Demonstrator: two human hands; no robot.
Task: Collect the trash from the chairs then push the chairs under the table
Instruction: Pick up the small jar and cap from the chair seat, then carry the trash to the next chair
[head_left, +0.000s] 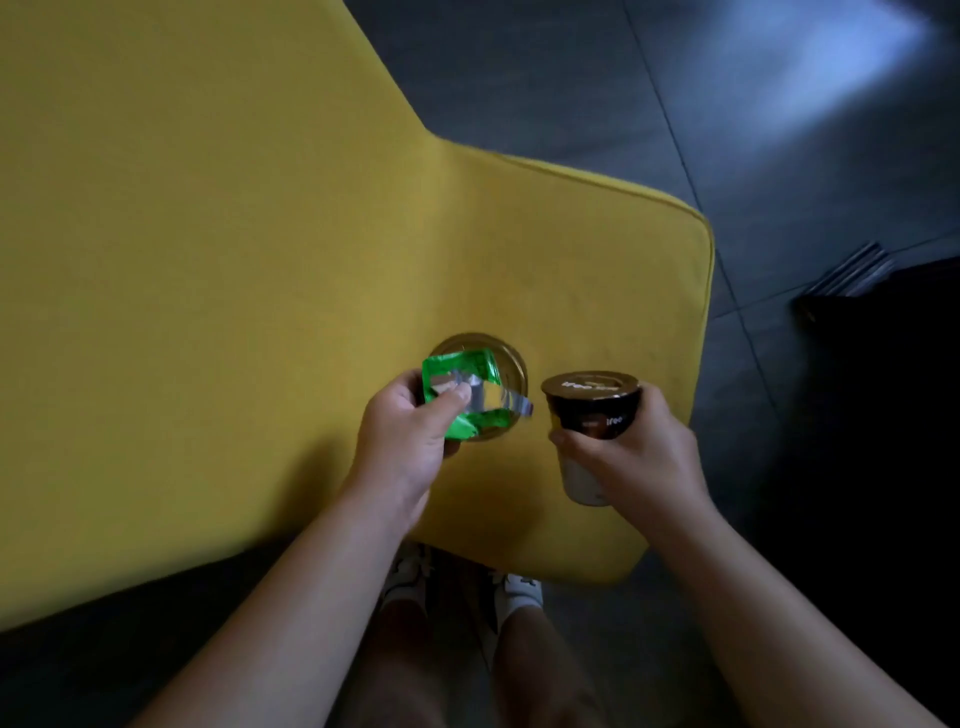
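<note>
Both forearms are reaching in from the near edge, above the person's legs and two white shoes (511, 590) standing on the dark tiled floor (623, 78). Left hand (402, 441) is gripping a green wrapper (462, 387) with a silver torn strip: the thumb is pressing on the wrapper's upper face, and the remaining fingers are curling beneath it, mostly hidden. This wrapper is sitting over a clear round cup (485, 387), whose rim is showing on the far and right sides of the foil; whether the fingers are also touching that cup cannot be determined, nor whether the cup is resting on the seat or being lifted.

Right hand (631, 454) is grasping a dark cup (592, 415) with a gold-edged lid, tilted so the lid is facing far and left. Its fingers are wrapping round the lower body of the cup, the thumb lying on the near-left side. Cup and wrapper are just beside each other, apart.

Beneath both hands a yellow chair (234, 260) is filling the left and centre, its seat cushion extending to the right. Some metal bars (854, 267) are showing at far right beside a dark shape.
</note>
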